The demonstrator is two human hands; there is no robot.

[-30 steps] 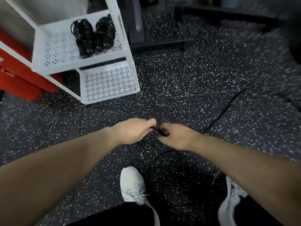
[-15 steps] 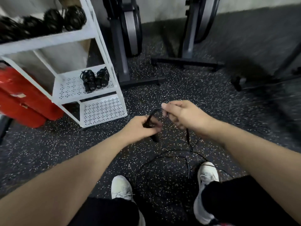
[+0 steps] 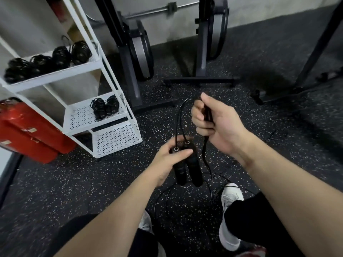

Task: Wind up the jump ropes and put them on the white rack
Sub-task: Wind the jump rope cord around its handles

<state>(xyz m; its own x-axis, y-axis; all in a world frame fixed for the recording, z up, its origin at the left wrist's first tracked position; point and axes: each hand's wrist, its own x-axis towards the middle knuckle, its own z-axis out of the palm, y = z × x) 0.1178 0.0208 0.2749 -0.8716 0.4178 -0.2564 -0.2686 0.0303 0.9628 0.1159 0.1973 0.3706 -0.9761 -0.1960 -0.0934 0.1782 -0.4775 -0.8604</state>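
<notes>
My left hand (image 3: 169,160) grips the two black handles (image 3: 187,169) of a jump rope side by side, cords pointing up. My right hand (image 3: 215,125) is closed round the black cord (image 3: 179,117), which arcs up from the handles into its fist. The rest of the cord hangs down from that fist and lies looped on the floor (image 3: 209,175) between my feet. The white rack (image 3: 104,69) stands to the left. Several wound ropes (image 3: 55,59) sit on its upper shelf and two more wound ropes (image 3: 104,106) on the middle shelf.
Red extinguishers (image 3: 27,134) lie on the floor beside the rack. Two dark exercise machines (image 3: 139,49) stand along the far wall, with another machine's base (image 3: 278,93) at the right. My white shoes (image 3: 231,195) are on the speckled rubber floor.
I have straightened up from the floor with the rope. My left hand now holds both handles together and my right hand has risen, drawing the cord up.
</notes>
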